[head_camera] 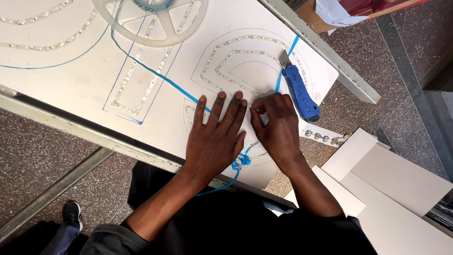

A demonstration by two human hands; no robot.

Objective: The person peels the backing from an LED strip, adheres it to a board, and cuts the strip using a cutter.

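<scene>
Blue knife (300,93), white board (85,80)

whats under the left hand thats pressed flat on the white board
The flat left hand rests on the white foam board, over a pencilled curved outline lined with white LED strip. A thin blue wire runs beneath it. The strip under the palm is hidden.

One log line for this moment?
left hand: flat on white board | right hand: pinching LED strip | blue cutter: beside right hand

The left hand (214,139) lies flat, palm down, fingers spread and pointing away from the body; the right hand (278,125) sits just beside it, fingertips (257,107) pinched together, forearms angled inward
</scene>
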